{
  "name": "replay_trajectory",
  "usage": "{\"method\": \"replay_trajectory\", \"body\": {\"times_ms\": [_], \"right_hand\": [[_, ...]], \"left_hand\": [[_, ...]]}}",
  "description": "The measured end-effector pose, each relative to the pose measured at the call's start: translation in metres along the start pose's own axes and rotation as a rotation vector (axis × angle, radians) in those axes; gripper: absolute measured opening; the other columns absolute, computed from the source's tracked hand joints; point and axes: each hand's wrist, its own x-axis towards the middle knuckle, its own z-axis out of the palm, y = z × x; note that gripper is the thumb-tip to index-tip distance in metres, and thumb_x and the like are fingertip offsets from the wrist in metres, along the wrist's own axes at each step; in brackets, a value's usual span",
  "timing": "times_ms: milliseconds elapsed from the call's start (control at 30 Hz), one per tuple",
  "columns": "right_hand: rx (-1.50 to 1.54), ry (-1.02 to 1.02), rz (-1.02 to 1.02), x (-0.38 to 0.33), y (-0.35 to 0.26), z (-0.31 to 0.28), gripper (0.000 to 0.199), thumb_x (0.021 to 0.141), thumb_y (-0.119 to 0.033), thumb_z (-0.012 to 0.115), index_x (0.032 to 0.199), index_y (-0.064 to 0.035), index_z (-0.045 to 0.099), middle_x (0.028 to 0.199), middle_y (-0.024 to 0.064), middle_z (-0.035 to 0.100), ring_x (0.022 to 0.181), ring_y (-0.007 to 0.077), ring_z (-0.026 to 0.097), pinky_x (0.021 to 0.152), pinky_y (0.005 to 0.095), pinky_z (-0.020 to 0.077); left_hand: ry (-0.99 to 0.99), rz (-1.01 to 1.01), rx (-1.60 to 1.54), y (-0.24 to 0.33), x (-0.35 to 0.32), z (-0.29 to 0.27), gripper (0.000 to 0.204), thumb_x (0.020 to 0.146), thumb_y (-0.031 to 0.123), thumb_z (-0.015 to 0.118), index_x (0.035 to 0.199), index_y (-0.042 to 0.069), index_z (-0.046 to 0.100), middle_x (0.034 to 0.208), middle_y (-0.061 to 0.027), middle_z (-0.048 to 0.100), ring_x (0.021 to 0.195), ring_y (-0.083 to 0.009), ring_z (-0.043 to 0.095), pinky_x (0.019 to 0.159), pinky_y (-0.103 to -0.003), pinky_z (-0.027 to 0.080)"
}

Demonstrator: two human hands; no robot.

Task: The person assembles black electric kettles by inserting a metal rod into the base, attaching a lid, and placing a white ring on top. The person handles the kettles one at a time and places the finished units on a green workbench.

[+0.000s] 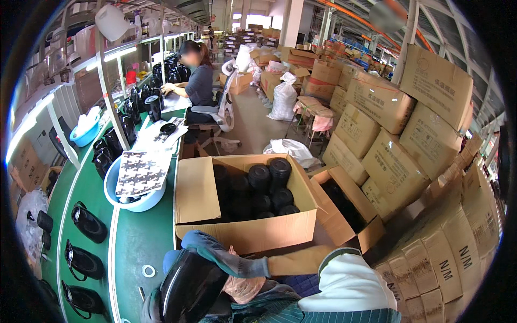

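Observation:
A large glossy black jug [189,285] lies tilted across my lap at the lower edge. My right hand [212,252], in a grey-blue glove, reaches over it from the right, its fingers curled around the far end. At the lower left my left hand [152,308], also gloved, grips the jug's side and is partly cut off by the picture's edge. A crumpled pinkish cloth [245,288] lies beneath my right forearm. Just beyond my hands stands an open cardboard box [253,237] holding several black cylindrical pieces [259,176].
On the green conveyor [132,242] to my left lie several black jugs with handles [89,222] and a white ring [148,271]. A blue basin [134,204] carries a patterned sheet [142,172]. A seated person [200,86] works farther along. Stacked cartons [396,156] line the right.

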Motion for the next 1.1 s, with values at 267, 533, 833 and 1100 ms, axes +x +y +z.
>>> {"method": "replay_trajectory", "body": {"times_ms": [267, 533, 833, 1100], "right_hand": [[-0.318, -0.061, -0.147, 0.029, -0.024, -0.008, 0.082, 0.105, -0.056, 0.042, 0.164, -0.0037, 0.017, 0.169, 0.0233, 0.016, 0.157, 0.0385, 0.017, 0.128, 0.0478, 0.0116], [-0.129, -0.053, 0.007, 0.008, -0.010, -0.008, 0.090, 0.100, -0.063, 0.046, 0.164, -0.0065, 0.019, 0.169, 0.0256, 0.012, 0.157, 0.0432, 0.012, 0.126, 0.0536, 0.0126], [0.088, 0.113, -0.140, 0.006, -0.004, 0.004, 0.078, 0.104, -0.050, 0.049, 0.164, -0.0085, 0.021, 0.171, 0.0216, 0.011, 0.158, 0.0393, 0.010, 0.127, 0.0507, 0.0084], [1.111, 0.830, 0.669, 0.012, -0.038, 0.022, 0.061, 0.105, -0.018, 0.058, 0.160, -0.0102, 0.032, 0.163, 0.0100, 0.034, 0.147, 0.0199, 0.039, 0.122, 0.0358, 0.0346]], "left_hand": [[-0.031, 0.010, 0.006, -0.005, -0.005, 0.003, 0.057, 0.091, 0.009, 0.074, 0.142, -0.003, 0.054, 0.132, -0.0168, 0.066, 0.121, -0.0275, 0.063, 0.097, -0.035, 0.054], [0.072, 0.070, 0.094, 0.032, 0.022, 0.033, 0.049, 0.091, 0.010, 0.073, 0.136, -0.004, 0.058, 0.126, -0.0158, 0.068, 0.115, -0.0258, 0.065, 0.096, -0.035, 0.054], [0.109, 0.126, 0.145, 0.054, 0.028, 0.051, 0.042, 0.091, 0.011, 0.071, 0.129, -0.005, 0.063, 0.119, -0.0147, 0.071, 0.109, -0.0238, 0.067, 0.095, -0.034, 0.055], [0.221, 0.155, 0.168, 0.060, 0.004, 0.027, 0.036, 0.091, 0.012, 0.069, 0.123, -0.006, 0.067, 0.114, -0.0136, 0.073, 0.104, -0.0220, 0.069, 0.094, -0.034, 0.055]]}}
